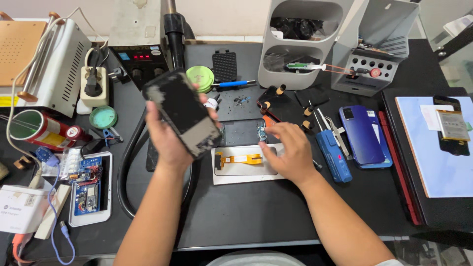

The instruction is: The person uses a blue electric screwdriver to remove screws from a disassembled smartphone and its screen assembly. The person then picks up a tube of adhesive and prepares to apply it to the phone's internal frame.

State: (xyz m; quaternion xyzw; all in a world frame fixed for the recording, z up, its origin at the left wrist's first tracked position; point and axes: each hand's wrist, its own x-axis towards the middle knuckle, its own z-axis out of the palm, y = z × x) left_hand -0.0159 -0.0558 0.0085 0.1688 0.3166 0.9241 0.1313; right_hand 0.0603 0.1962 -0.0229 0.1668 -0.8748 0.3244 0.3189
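Here the left hand [170, 140] lifts a dark panel [183, 112], fingers clamped, while the right hand [290, 152] rests spread on a white screen [241, 173].

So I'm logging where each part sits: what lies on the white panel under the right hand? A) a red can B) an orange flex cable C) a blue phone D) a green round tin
B: an orange flex cable lies on the white panel, beside the right hand.

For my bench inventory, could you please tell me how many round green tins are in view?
2: a bright green tin behind the left hand, and a paler one left of it. Others may be hidden.
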